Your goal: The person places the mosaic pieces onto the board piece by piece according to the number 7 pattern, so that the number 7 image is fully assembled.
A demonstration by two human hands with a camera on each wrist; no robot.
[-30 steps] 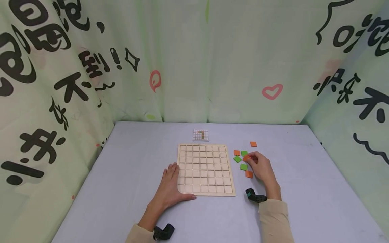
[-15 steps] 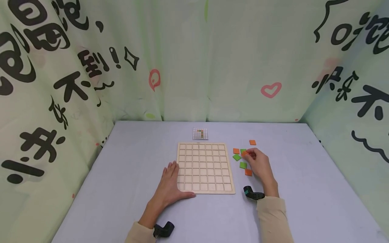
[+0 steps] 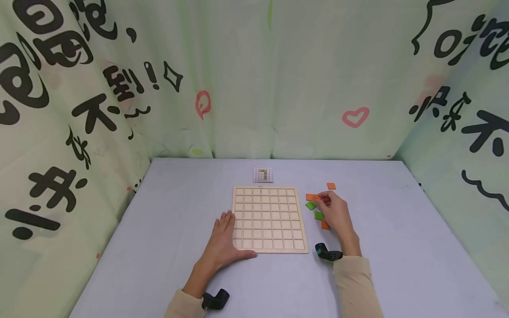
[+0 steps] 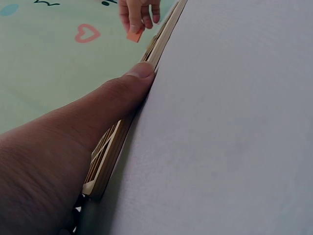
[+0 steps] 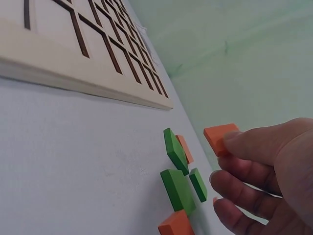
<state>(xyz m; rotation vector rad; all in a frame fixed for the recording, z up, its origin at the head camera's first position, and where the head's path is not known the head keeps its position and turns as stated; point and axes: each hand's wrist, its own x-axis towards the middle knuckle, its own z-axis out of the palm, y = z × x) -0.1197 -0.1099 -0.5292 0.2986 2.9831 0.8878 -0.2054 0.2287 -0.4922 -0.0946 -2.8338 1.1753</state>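
Observation:
A small orange square tile [image 5: 216, 137] is pinched between the thumb and fingers of my right hand [image 3: 336, 213], raised above the table. In the head view it overlaps the back of the loose tiles, right of a wooden grid board [image 3: 270, 219]. My left hand [image 3: 223, 242] lies at the board's near left corner, its fingers straight along the left edge. In the left wrist view, its thumb [image 4: 115, 100] extends along the near edge. Green tiles [image 5: 177, 188] and orange tiles [image 5: 176, 224] lie beneath the right hand.
Behind the board lies a small card [image 3: 263, 175] printed with a grid and a coloured pattern. One orange tile [image 3: 331, 186] sits apart at the back right. A printed curtain [image 3: 306, 88] hangs along the back and sides of the white table [image 3: 171, 203].
My right hand has moved left and slightly toward the back with the orange tile, away from the right side of the loose tiles. The left hand stays at the board's corner.

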